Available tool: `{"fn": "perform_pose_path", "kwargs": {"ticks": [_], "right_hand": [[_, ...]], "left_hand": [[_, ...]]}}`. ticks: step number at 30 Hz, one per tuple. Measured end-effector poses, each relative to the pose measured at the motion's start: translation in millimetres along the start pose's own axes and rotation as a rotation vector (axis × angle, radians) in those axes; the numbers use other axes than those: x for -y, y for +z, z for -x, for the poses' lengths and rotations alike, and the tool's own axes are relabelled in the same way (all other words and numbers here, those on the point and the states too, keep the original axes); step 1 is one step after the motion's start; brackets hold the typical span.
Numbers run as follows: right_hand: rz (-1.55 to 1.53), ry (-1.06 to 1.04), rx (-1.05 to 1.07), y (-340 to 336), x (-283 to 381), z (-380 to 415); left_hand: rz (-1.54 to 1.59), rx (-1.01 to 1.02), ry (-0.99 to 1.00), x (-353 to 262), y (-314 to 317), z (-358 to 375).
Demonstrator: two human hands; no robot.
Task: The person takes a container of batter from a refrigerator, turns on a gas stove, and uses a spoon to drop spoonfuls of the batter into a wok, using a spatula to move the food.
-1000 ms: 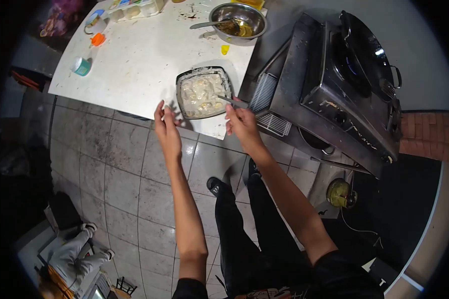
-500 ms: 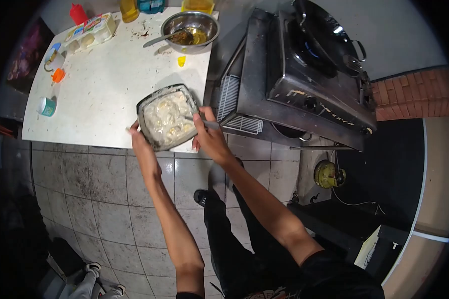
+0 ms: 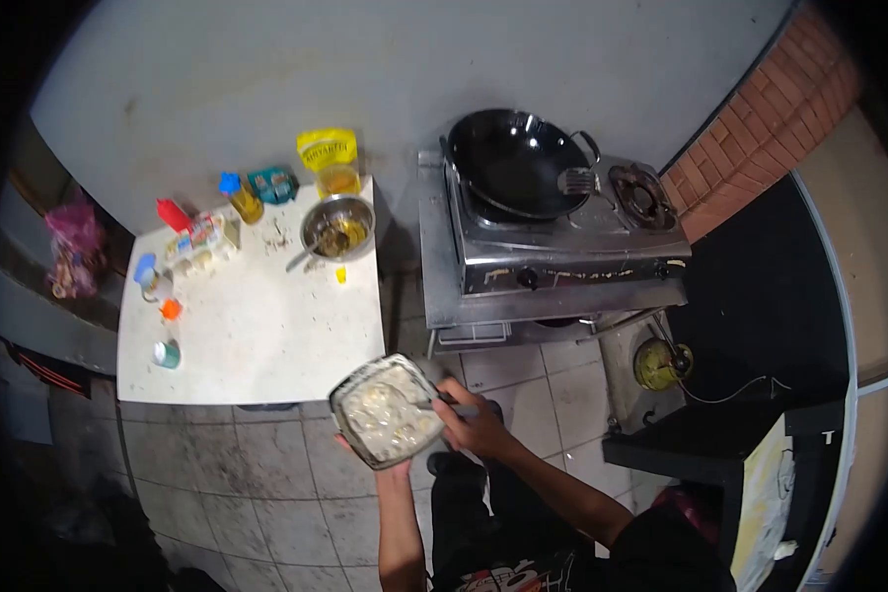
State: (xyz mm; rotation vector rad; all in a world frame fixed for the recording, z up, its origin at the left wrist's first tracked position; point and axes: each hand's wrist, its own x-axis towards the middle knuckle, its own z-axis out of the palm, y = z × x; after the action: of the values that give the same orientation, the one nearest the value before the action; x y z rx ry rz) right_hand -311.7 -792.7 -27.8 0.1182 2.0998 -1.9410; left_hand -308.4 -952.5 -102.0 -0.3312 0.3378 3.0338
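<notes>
Black bowl (image 3: 349, 428) of batter (image 3: 385, 414) sits in the left hand (image 3: 395, 473) by the desk's (image 3: 257, 345) near-right corner, right hand (image 3: 472, 427) gripping a utensil (image 3: 422, 405).

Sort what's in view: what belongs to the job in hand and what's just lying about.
Belongs to the job:
black dish, in the left hand
pale mixture in it
utensil, in the right hand
wok on the stove, probably

Just lying about, it seems:
orange item on the table
teal-and-white tub
red bottle
purple bag
</notes>
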Motion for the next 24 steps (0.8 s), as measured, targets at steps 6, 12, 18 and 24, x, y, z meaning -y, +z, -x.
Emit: {"fn": "perform_pose_path", "kwargs": {"ticks": [6,12,18,24], "right_hand": [[0.134,-0.347,-0.342,-79,44,31],[-0.124,-0.159,-0.446,-138,98,60],[0.320,-0.380,-0.479,-195,126,41],[0.595,-0.484,-0.282,-264,165,5]], "left_hand": [[0.309,0.327,-0.253,42,53,-27],[-0.092,0.186,-0.412,91,118,-51],[0.038,0.285,-0.507,130,127,-88],[-0.133,0.283,-0.458,167,153,-143]]}}
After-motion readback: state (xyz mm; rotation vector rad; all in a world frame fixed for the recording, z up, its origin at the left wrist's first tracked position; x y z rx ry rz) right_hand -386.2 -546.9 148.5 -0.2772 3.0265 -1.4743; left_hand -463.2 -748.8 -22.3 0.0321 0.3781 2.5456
